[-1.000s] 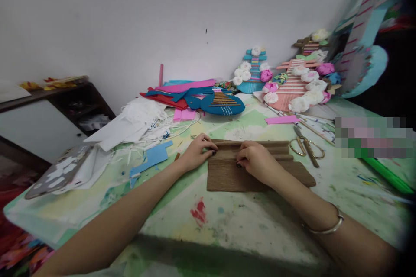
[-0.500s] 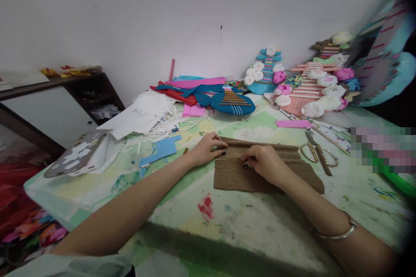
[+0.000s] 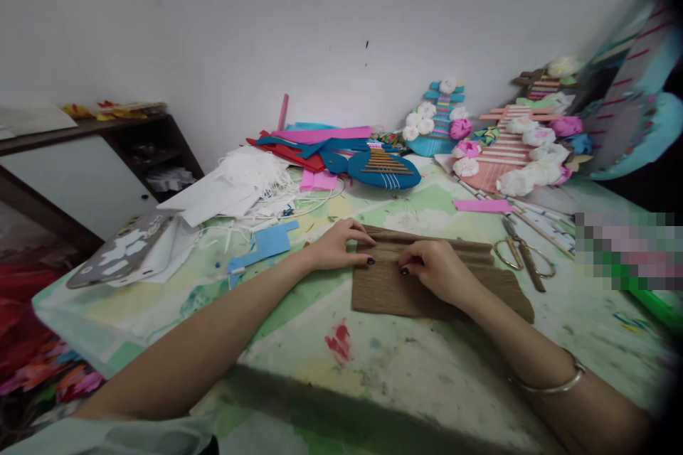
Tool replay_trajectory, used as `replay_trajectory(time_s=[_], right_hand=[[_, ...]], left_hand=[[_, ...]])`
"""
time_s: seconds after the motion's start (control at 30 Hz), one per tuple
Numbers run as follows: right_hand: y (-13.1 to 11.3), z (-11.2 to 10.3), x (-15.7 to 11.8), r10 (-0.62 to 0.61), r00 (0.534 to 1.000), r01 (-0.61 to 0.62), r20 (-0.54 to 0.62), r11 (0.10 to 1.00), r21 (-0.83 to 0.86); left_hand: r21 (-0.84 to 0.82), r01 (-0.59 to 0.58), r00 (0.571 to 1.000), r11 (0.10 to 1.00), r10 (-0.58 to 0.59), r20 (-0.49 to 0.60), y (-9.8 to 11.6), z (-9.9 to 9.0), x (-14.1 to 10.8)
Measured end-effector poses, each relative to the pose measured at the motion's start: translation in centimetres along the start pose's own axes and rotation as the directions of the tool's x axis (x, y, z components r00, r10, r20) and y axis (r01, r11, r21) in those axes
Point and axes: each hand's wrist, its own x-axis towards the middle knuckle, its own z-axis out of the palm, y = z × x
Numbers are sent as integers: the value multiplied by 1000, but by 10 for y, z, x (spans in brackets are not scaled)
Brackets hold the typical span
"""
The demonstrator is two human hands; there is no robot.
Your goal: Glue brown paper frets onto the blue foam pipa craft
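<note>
A sheet of brown crepe paper (image 3: 384,291) lies flat on the table, with folds running along its far edge. At its left end rests my left hand (image 3: 341,245), open, fingers bent over the far corner and the thumb apart on the surface. My right hand (image 3: 440,270) is closed in a pinch at a crease near the paper's middle; the fingertips are partly hidden. The right forearm covers some of the sheet's right half. Scissors with gold handles (image 3: 526,256) lie to the right of the paper.
Blue paper scraps (image 3: 269,242), white sheets and strings (image 3: 250,178), and a phone (image 3: 120,252) are on the left. Behind are a blue lute-shaped craft (image 3: 384,167) and flower-trimmed ones (image 3: 512,149). Rolled paper sticks (image 3: 544,220) and a pink strip (image 3: 483,206) lie right.
My left thumb has shifted slightly toward me and away from the fingers. My right hand keeps its pinch at nearly the same spot. The view has turned slightly.
</note>
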Motion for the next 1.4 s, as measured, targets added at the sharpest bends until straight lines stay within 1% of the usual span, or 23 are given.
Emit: replay_trajectory(time_s=[0.1,0.23,0.5,0.57,0.63,0.73,0.87,0.9,0.93,1.0,1.07,1.2,1.3,1.4], right_hand=[[0,0,0,-3,1000,3,3,1000,7],[1,1,1,3,1000,-3,1,1000,21],[5,4,1,-16,1000,17,-13,998,64],[5,4,1,-28,999,29,-18,997,67],[4,4,1,-26,1000,27,-15,998,61],[3,4,1,-3,1000,3,-7,999,50],[3,5,1,-5,1000,6,-19,999,39],[3,5,1,-4,1000,4,-18,999,38],[3,5,1,2,1000,-2,-15,999,35],[2,5,1,22,1000,-22,-11,1000,17],[2,5,1,26,1000,-26,-13,999,-18],[4,5,2,17,999,-21,-43,997,-75],[8,5,3,50,998,-52,-43,997,-64],[11,4,4,67,998,-67,-14,998,-22]], left_hand=[[3,-12,1000,1000,12,23,0,-2,0],[12,-19,1000,1000,19,23,0,-1,0],[20,-12,1000,1000,12,3,1,0,0],[31,-19,1000,999,19,3,1,0,-1],[59,-25,1000,998,26,-18,5,0,-2],[199,-29,994,979,49,-97,20,0,-8],[487,-70,978,871,156,-137,54,3,-18],[518,-97,973,850,190,-128,62,5,-20],[519,-140,974,843,211,-80,69,7,-23],[468,-214,975,857,213,56,80,13,-26],[450,-247,968,858,198,153,86,19,-29],[510,-220,971,831,134,200,92,30,-32],[489,-188,969,851,80,233,98,32,-34],[467,-139,971,873,29,236,104,34,-38]])
